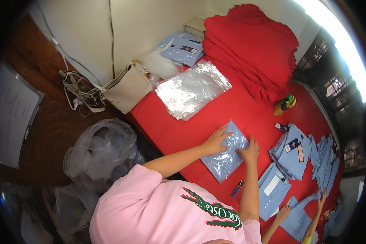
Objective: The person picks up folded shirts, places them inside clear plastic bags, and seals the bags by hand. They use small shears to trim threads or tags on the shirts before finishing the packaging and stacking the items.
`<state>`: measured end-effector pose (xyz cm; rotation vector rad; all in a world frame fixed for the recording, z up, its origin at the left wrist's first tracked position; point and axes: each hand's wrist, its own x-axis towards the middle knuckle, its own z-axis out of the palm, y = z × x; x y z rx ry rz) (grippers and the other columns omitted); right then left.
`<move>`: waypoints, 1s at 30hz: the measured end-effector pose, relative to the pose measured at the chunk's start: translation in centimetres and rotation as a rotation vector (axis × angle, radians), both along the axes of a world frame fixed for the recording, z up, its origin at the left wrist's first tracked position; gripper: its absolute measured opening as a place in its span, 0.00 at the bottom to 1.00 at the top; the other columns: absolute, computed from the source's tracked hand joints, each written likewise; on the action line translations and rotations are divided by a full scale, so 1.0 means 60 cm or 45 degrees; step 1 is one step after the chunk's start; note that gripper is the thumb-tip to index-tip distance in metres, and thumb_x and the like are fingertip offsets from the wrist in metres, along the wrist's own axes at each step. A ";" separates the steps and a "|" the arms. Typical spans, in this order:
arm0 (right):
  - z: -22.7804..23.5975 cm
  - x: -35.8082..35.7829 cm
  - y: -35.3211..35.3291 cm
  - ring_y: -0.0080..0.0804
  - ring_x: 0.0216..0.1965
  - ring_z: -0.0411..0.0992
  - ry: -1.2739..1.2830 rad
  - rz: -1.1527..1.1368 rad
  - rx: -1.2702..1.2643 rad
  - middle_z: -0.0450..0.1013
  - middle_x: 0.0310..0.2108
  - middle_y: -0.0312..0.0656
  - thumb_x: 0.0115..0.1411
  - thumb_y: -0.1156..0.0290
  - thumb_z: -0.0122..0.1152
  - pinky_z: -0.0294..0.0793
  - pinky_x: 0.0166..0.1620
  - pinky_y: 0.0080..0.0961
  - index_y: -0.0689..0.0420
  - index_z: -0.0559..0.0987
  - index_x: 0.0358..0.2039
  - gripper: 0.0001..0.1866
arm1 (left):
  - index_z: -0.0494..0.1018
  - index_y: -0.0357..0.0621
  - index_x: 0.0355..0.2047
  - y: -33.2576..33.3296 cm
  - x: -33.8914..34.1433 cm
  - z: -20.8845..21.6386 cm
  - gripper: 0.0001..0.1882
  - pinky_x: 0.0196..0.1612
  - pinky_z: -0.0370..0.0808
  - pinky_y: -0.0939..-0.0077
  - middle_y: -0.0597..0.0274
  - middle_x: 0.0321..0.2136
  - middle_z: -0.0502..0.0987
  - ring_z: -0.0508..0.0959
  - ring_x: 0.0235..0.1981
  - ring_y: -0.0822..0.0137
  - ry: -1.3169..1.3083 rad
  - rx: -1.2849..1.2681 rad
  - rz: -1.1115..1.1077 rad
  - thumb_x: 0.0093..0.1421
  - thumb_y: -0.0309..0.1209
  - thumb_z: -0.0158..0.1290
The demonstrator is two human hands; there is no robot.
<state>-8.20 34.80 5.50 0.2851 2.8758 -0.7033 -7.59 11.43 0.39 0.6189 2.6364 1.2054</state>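
Observation:
A folded light-blue garment in a clear plastic bag (225,164) lies at a slant on the red-covered table. My left hand (216,142) rests on its upper left part, fingers spread over the shiny plastic. At its right edge my right hand (250,152) touches the bag, with the thumb apart from the fingers and lying on top. Neither hand is closed around it. A small pair of thread snips (237,188) lies just below the bag. Beyond the bag is a flat stack of clear plastic bags (193,89).
Folded blue shirts (290,150) with tags lie at right, where a co-worker's hands (282,214) handle a blue garment. Red fabric (250,49) is heaped at the far end. A beige bag (128,88), bagged garments (183,49) and plastic sacks (101,150) stand around the left side.

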 end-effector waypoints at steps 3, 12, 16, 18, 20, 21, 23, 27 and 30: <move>-0.036 -0.002 0.006 0.50 0.52 0.80 -0.042 -0.031 0.008 0.82 0.50 0.54 0.32 0.67 0.90 0.77 0.57 0.42 0.60 0.78 0.60 0.50 | 0.58 0.48 0.78 -0.067 0.029 0.008 0.53 0.77 0.58 0.49 0.40 0.78 0.54 0.56 0.78 0.44 -0.098 0.111 0.107 0.54 0.36 0.72; -0.060 0.026 -0.071 0.22 0.31 0.77 -0.336 0.027 -0.843 0.78 0.29 0.32 0.41 0.84 0.80 0.76 0.36 0.23 0.55 0.80 0.32 0.19 | 0.70 0.38 0.69 -0.195 -0.041 -0.024 0.47 0.63 0.76 0.62 0.46 0.59 0.79 0.80 0.59 0.57 -0.210 0.321 -0.238 0.50 0.38 0.77; 0.081 0.024 -0.161 0.22 0.33 0.76 -0.115 0.028 -1.030 0.78 0.31 0.31 0.47 0.89 0.73 0.75 0.38 0.22 0.54 0.78 0.33 0.18 | 0.85 0.38 0.49 -0.239 -0.074 0.022 0.26 0.53 0.81 0.63 0.50 0.43 0.89 0.87 0.45 0.61 -0.937 0.522 -0.385 0.58 0.44 0.74; 0.118 -0.003 -0.191 0.24 0.38 0.78 0.103 -0.074 -1.275 0.79 0.35 0.33 0.54 0.88 0.71 0.76 0.43 0.23 0.55 0.78 0.37 0.15 | 0.85 0.40 0.51 -0.292 -0.122 0.097 0.25 0.53 0.81 0.62 0.49 0.44 0.88 0.87 0.46 0.59 -0.744 0.273 -0.384 0.60 0.45 0.71; 0.138 -0.037 -0.207 0.25 0.42 0.78 0.361 -0.235 -1.410 0.79 0.38 0.36 0.58 0.88 0.68 0.77 0.48 0.24 0.56 0.78 0.38 0.13 | 0.84 0.41 0.53 -0.361 -0.188 0.190 0.24 0.52 0.81 0.60 0.45 0.45 0.87 0.87 0.45 0.54 -0.452 0.176 -0.362 0.61 0.43 0.69; 0.142 -0.050 -0.215 0.25 0.44 0.79 0.492 -0.309 -1.477 0.80 0.39 0.38 0.60 0.88 0.67 0.78 0.51 0.24 0.57 0.79 0.39 0.12 | 0.84 0.42 0.53 -0.404 -0.223 0.236 0.23 0.51 0.81 0.59 0.41 0.45 0.87 0.88 0.45 0.49 -0.263 0.191 -0.330 0.61 0.41 0.67; 0.112 -0.061 -0.215 0.26 0.45 0.79 0.517 -0.372 -1.403 0.80 0.41 0.38 0.66 0.85 0.63 0.78 0.53 0.25 0.59 0.79 0.42 0.08 | 0.83 0.47 0.57 -0.473 -0.292 0.333 0.26 0.52 0.81 0.53 0.41 0.45 0.85 0.86 0.47 0.43 0.107 -0.014 -0.171 0.56 0.29 0.64; 0.048 -0.041 -0.259 0.24 0.42 0.79 0.358 -0.487 -1.370 0.80 0.40 0.38 0.69 0.82 0.61 0.79 0.50 0.26 0.61 0.81 0.45 0.06 | 0.82 0.53 0.59 -0.546 -0.459 0.416 0.24 0.53 0.82 0.62 0.51 0.50 0.86 0.86 0.49 0.48 0.787 -0.216 0.271 0.62 0.23 0.59; -0.009 -0.017 -0.307 0.22 0.40 0.78 0.207 -0.461 -1.291 0.80 0.40 0.37 0.69 0.82 0.62 0.79 0.48 0.23 0.62 0.82 0.46 0.07 | 0.72 0.54 0.69 -0.569 -0.603 0.352 0.33 0.65 0.73 0.52 0.47 0.65 0.76 0.76 0.64 0.44 0.985 -0.326 0.348 0.63 0.30 0.64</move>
